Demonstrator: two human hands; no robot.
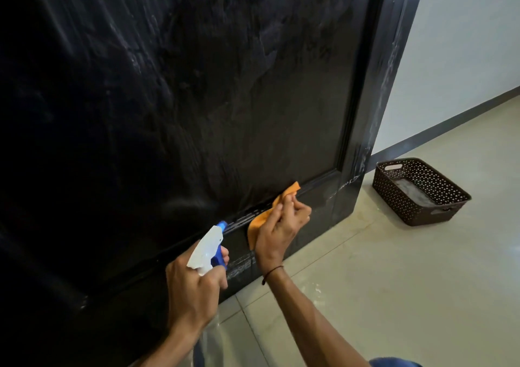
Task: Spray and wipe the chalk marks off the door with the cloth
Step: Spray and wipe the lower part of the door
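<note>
One orange cloth (263, 217) under right-hand fingers (292, 209), against door (168, 99)

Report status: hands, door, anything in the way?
Left hand grips spray bottle. Right hand presses orange cloth on door lower moulding. Chalk smears remain below. Basket sits clear.
</note>
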